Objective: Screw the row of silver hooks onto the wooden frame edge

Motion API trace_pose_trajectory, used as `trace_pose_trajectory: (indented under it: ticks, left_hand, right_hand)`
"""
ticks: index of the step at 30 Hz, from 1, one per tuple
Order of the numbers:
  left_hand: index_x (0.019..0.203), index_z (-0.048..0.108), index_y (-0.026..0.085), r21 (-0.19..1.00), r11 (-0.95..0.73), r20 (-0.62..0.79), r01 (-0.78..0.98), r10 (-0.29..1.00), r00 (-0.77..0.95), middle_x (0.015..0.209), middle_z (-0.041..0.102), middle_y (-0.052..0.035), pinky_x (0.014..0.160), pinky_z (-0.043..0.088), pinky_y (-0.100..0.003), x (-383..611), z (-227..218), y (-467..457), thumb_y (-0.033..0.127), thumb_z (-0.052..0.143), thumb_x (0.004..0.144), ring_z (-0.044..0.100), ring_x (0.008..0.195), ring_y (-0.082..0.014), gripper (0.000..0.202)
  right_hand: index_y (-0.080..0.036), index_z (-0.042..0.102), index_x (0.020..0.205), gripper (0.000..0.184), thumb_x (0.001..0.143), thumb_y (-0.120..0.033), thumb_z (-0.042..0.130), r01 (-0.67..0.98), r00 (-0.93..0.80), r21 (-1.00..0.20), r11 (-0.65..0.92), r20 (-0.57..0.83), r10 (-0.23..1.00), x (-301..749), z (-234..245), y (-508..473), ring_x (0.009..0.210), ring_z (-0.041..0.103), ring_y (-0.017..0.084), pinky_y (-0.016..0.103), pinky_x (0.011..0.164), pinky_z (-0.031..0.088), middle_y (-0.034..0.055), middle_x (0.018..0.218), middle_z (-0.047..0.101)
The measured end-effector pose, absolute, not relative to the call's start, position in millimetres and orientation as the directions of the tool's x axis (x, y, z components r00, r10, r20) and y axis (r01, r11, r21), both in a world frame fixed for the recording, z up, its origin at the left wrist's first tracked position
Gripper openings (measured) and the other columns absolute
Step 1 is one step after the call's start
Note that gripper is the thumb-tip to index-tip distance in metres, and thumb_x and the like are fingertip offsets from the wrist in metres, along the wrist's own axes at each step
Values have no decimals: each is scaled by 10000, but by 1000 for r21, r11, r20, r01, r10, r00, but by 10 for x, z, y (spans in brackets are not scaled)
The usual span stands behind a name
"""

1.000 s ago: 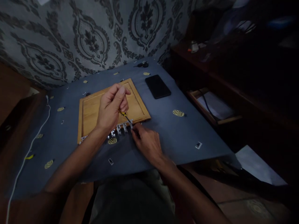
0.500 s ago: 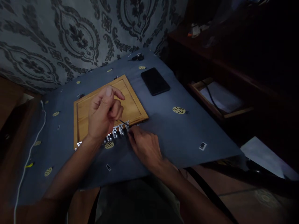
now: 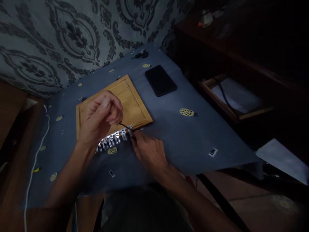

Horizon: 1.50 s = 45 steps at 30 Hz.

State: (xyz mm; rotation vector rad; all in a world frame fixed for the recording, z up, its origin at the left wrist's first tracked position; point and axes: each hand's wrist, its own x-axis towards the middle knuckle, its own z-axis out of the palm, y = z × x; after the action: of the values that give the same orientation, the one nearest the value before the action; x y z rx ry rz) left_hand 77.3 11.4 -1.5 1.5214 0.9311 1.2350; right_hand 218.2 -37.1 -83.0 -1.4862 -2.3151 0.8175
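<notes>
A wooden panel with a raised border lies on the blue cloth, and a metal strip with several hooks runs along its near edge. My left hand is over the panel, fingers curled closed; whatever they might hold is hidden. At the panel's near right corner my right hand grips a thin dark rod. Its free end points up and left, below the left fingers, and the rest of it is covered by the hand. The right fingertips are beside the last hook on the strip.
A black phone lies right of the panel, and a small dark object is near the wall. A white cable runs down the cloth's left side. Beyond the table's right edge are an open drawer and a white sheet.
My left hand has moved left and its extended index finger has curled in, exposing more hooks. My right hand stays nearly in place with the rod. The view has shifted slightly.
</notes>
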Motion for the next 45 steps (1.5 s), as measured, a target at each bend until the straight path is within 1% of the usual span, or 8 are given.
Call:
trace_pose_trajectory:
  ticks: [3,6,10,13,17,26,35,45]
  left_hand:
    - [874,704,202,919,-348,305,187,926,224,684,539,1,694,516,-293,615,-6,37,377,702,922,550,657,-134,182]
    - [1083,692,211,730,-470,301,496,873,384,964,673,-58,850,528,-318,471,97,-40,286,639,956,640,924,-187,157]
    - [1264,612,197,351,-585,159,732,807,569,1076,684,-93,826,531,-330,384,319,-89,279,544,992,658,956,-219,291]
    - [1257,597,198,211,-610,71,764,789,610,1058,708,-86,690,502,-273,364,430,-72,302,504,1023,677,834,-192,272]
    - [1014,632,222,207,-643,90,737,763,640,815,711,-15,544,416,-222,353,481,-23,371,591,996,635,596,-133,155]
    - [945,618,240,205,-601,118,773,799,590,644,671,25,491,394,-224,395,509,-65,461,605,987,611,494,-137,224]
    - [1073,615,217,78,-691,-51,719,717,695,903,715,-57,497,322,-270,371,571,-56,402,408,1062,640,635,-161,278]
    - [886,626,207,256,-620,-128,742,739,662,576,555,-7,476,206,-290,395,646,109,465,560,981,370,428,-124,283]
  right_hand:
    - [-199,672,1061,159,1009,-130,539,749,-439,-587,309,-89,894,2181,-831,-372,856,746,207,272,635,403,82,995,799]
    - [-195,668,1073,173,1006,-116,529,741,-438,-595,310,-79,895,2178,-848,-376,846,741,197,267,639,405,84,1002,800]
    - [-195,666,1090,188,997,-114,525,726,-444,-609,319,-61,894,2179,-872,-379,843,740,193,269,638,404,80,1010,800]
    - [-201,666,1102,201,1008,-124,506,733,-435,-606,309,-69,898,2182,-866,-376,868,746,203,279,643,408,77,1020,800]
    - [-202,665,1097,209,1005,-110,502,735,-443,-604,306,-87,892,2185,-838,-370,875,746,198,273,642,409,79,1027,802]
    - [-206,646,1121,174,1004,-139,537,743,-446,-585,326,-68,893,2188,-874,-382,862,747,201,277,634,391,73,1017,794]
    - [-218,655,1096,166,1040,-196,500,753,-424,-590,291,-97,900,2185,-813,-361,871,754,203,279,625,381,77,1051,806]
    - [-213,668,1053,133,1029,-208,537,751,-408,-592,293,-66,911,2181,-863,-375,838,749,205,289,609,342,68,1039,811]
